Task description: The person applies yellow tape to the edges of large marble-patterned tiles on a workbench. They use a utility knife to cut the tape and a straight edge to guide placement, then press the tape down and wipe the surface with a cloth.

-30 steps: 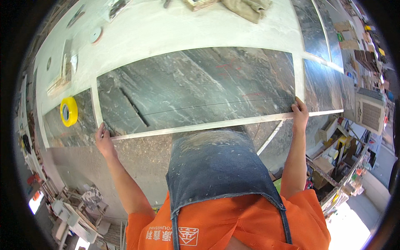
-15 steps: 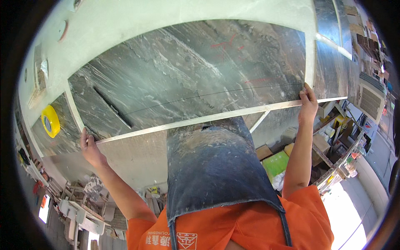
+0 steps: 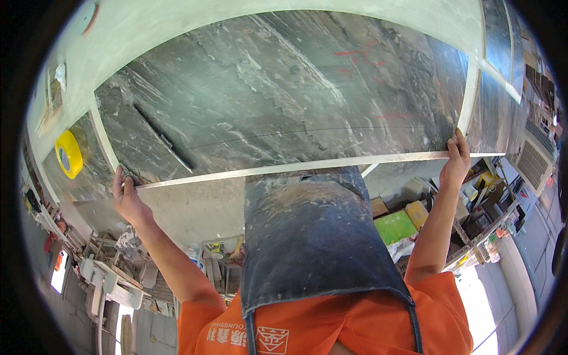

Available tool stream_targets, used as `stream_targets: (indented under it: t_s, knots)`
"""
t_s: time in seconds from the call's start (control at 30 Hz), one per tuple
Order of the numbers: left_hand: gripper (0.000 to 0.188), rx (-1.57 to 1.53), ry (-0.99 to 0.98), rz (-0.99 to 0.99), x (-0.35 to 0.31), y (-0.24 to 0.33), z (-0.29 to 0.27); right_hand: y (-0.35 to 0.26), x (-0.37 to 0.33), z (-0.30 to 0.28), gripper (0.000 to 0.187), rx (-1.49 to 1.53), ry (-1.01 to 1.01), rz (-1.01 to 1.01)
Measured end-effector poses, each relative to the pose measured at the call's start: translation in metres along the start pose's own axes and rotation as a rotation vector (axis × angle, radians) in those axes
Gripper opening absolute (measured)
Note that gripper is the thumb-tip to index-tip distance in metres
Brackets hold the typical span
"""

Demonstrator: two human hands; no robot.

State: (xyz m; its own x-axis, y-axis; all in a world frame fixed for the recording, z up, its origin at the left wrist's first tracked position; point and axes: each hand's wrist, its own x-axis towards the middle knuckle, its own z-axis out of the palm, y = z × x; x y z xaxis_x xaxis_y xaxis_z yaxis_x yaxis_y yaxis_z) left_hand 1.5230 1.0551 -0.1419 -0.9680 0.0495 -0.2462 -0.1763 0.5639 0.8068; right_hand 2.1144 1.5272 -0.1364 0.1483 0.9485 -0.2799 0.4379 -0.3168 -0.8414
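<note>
A dark grey stone slab (image 3: 284, 89) with white veins and pale edges lies in front of me. My left hand (image 3: 131, 201) grips its near left corner, fingers bent at the edge. At the near right corner my right hand (image 3: 455, 160) does the same, fingertips on the top face. A thin dark line (image 3: 307, 130) crosses the slab between my hands; I cannot tell whether it is a thread or drawn. Nearer the left side rests a slim black pen (image 3: 163, 139). Red marks (image 3: 361, 56) show on the slab's far right part.
Left of the slab sits a yellow tape roll (image 3: 69, 155) on another dark piece (image 3: 77, 186). A pale work surface (image 3: 142, 35) lies beyond. My dark apron (image 3: 313, 236) hangs close to the front edge. Cluttered shelves (image 3: 473, 219) stand at right, stacked offcuts (image 3: 112, 278) at left.
The view has shifted closer, so the slab fills more of the picture. Both hands stay at the slab's corners. The pen and tape roll keep their places.
</note>
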Motion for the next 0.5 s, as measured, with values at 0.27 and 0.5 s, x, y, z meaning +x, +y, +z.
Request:
stream_targets:
  t_s: [0.27, 0.5]
  knots:
    - [0.044, -0.001, -0.007, 0.001, 0.003, -0.006, -0.003, 0.003, 0.002, -0.002, 0.043, 0.01, -0.006, -0.007]
    - [0.042, -0.034, 0.02, -0.002, 0.0, -0.007, 0.002, 0.017, 0.011, -0.009, 0.044, -0.03, 0.009, -0.025]
